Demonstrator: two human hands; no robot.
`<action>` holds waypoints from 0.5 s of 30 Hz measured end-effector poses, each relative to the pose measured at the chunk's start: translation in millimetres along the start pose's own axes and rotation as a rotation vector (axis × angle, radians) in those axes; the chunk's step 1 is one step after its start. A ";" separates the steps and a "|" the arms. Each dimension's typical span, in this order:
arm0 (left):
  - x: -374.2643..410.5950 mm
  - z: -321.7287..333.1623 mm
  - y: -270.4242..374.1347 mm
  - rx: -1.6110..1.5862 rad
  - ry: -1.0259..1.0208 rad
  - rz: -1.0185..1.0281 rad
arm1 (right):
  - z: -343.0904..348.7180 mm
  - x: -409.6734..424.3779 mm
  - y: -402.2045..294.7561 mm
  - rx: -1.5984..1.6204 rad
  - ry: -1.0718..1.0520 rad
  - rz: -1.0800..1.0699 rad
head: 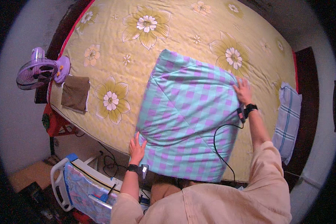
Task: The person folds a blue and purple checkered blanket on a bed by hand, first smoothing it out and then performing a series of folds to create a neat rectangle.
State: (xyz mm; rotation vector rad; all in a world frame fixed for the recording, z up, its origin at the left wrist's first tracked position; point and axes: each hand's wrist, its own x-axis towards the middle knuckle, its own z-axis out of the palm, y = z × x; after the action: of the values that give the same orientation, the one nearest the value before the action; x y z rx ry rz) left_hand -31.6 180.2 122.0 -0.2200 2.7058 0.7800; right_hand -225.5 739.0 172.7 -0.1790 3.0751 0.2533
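A folded quilt (184,112) in teal and purple check lies in front of me, on a bed with a yellow floral sheet (123,67). My left hand (137,149) rests with spread fingers on the quilt's lower left edge. Against its upper right edge lies my right hand (243,91), fingers apart. Each wrist wears a black strap with a small device. A black cable (215,140) runs from the right wrist's device across the quilt. Neither hand clearly grips the fabric.
A purple fan (63,68) and a folded brown cloth (75,93) are at the bed's left edge. On the right lies a plaid pillow (287,123). Below left stands an ironing board-like or bed-like frame (58,182) with patterned fabric, beside a red stand (56,120). Loose cables hang near it.
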 end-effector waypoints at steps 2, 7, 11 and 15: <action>4.2 4.6 0.3 0.029 0.010 0.013 | 8.5 -21.8 45.9 0.369 -0.122 0.472; 1.2 1.6 -0.7 -0.004 0.004 0.035 | -19.3 -67.9 40.6 1.072 -0.416 0.410; -2.1 -9.3 5.0 -0.184 -0.025 0.033 | -40.1 -136.6 -26.7 1.127 -0.502 0.430; -5.5 -20.8 -2.3 -0.344 -0.100 -0.115 | -18.7 -220.9 -78.9 1.531 -0.415 0.662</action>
State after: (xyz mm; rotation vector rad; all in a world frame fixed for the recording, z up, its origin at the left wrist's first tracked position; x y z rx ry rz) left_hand -31.3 167.4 139.4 -0.3986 2.4275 1.1831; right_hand 2.3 683.1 191.7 0.7901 1.9887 -1.6641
